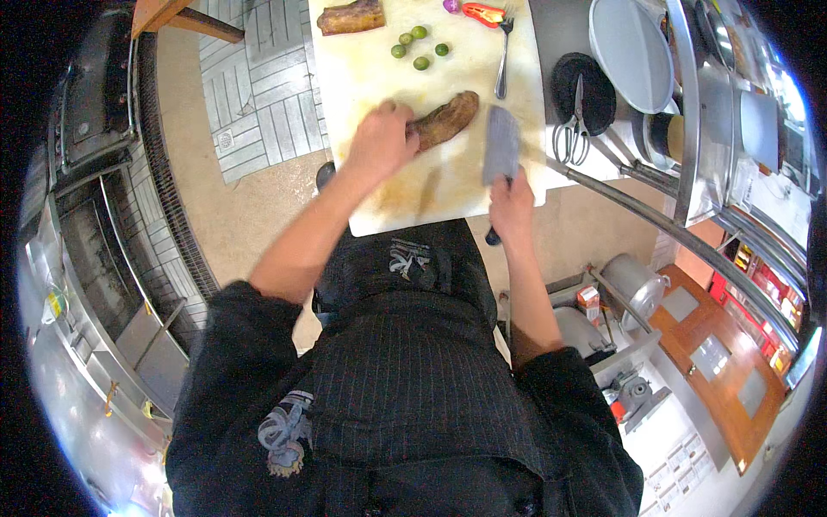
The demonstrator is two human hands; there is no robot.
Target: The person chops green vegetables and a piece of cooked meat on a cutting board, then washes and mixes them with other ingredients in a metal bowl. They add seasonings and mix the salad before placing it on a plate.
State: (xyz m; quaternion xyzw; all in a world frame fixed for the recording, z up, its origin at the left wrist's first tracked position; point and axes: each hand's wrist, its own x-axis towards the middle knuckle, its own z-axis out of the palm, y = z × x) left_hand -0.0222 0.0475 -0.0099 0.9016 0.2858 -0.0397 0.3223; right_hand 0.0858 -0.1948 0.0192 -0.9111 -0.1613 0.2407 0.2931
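Observation:
My left hand (382,139) grips the near left end of a long browned piece of cooked meat (449,121) on a stained white cutting board (381,210). To the right, my right hand (512,200) is closed round the dark handle of a cleaver (502,142), its blade pointing away from me, apart from the meat. Another browned meat piece (351,17) lies at the board's far left. Several small green citrus fruits (421,63) are grouped beyond my left hand. A metal fork (502,61), a cut red pepper (483,13) and a purple onion piece (451,6) are at the far right.
Right of the board, scissors (577,126) rest partly on a round black object (589,84), beside a large pale oval tray (631,52). Metal rails (639,197) run along the right. A wooden leg (207,24) stands at the far left, above the tiled floor.

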